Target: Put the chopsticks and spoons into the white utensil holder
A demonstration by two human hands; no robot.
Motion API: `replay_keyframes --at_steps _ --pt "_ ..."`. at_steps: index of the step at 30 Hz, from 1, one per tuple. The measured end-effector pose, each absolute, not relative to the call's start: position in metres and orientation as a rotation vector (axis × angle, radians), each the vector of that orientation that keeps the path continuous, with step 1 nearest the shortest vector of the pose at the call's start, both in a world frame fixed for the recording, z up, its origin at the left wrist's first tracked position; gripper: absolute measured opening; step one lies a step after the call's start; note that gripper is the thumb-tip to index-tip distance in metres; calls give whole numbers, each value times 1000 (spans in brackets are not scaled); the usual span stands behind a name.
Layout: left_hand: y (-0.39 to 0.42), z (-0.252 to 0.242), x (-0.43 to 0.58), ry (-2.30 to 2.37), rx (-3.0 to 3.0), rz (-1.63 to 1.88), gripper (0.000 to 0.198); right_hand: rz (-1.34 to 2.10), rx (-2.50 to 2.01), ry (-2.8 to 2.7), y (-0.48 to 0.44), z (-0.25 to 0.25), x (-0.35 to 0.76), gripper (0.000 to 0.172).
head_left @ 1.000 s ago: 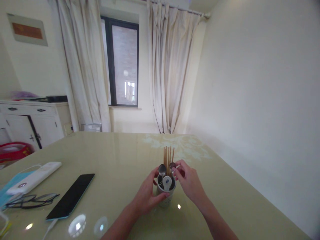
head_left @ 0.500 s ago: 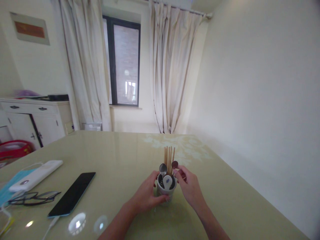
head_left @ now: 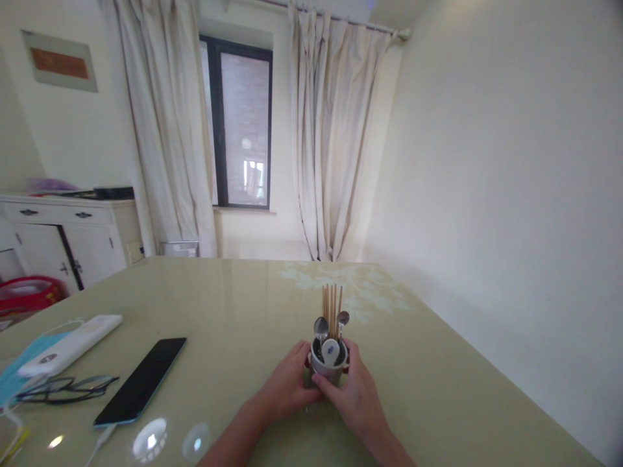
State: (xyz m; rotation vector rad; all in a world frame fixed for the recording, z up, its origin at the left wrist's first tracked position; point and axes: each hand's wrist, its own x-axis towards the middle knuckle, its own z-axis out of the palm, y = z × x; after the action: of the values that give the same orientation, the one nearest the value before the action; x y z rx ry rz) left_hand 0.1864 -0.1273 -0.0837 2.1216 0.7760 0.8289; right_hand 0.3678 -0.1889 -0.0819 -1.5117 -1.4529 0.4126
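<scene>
Having released the small spoon (head_left: 343,318) among the chopsticks (head_left: 331,301), the right hand (head_left: 353,395) now joins the left hand (head_left: 287,386), both curled around the cup (head_left: 327,371) on the surface (head_left: 233,305).

Green table (head_left: 233,305): cup (head_left: 328,372), phone (head_left: 141,381), glasses (head_left: 63,389)

Home interior, a dining room by the look of it. Large glossy tabletop (head_left: 233,292), pale green, floral print at the far end. Cream curtains (head_left: 331,143) on a rod flank a dark-framed window (head_left: 243,123). White sideboard (head_left: 68,233) with drawers and doors along the left wall, framed picture (head_left: 59,61) above it, red basket (head_left: 29,292) low beside it. Personal clutter on the tabletop: smartphone (head_left: 141,381) on a cable, eyeglasses (head_left: 63,388), blue face mask (head_left: 19,363). Household tableware too: a cup (head_left: 329,371) holding chopsticks (head_left: 331,301) and spoons (head_left: 320,324).
</scene>
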Motion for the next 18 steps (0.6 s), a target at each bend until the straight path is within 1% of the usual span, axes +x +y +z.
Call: replay_keyframes --at_steps 1,4,5,6,10,13,18 --pt "-127 -86 187 823 2136 833 56 396 -1528 -1464 -187 -80 370 73" --pt "-128 -89 188 917 2159 821 71 340 -1595 -1496 -180 -73 383 67" --pt "-127 -89 187 929 2161 821 72 317 -1626 -1502 -176 -70 389 65" --pt "-127 -90 187 938 2164 823 69 291 -1661 -1506 -173 -67 394 63" --pt "-124 -92 186 986 2214 833 43 171 -1831 -1485 -153 -57 418 60" --pt "-123 -92 186 1013 2239 822 30 114 -1924 -1450 -134 -54 437 58" --pt "-124 -90 186 1032 2269 807 15 58 -2030 -1368 -106 -54 464 64"
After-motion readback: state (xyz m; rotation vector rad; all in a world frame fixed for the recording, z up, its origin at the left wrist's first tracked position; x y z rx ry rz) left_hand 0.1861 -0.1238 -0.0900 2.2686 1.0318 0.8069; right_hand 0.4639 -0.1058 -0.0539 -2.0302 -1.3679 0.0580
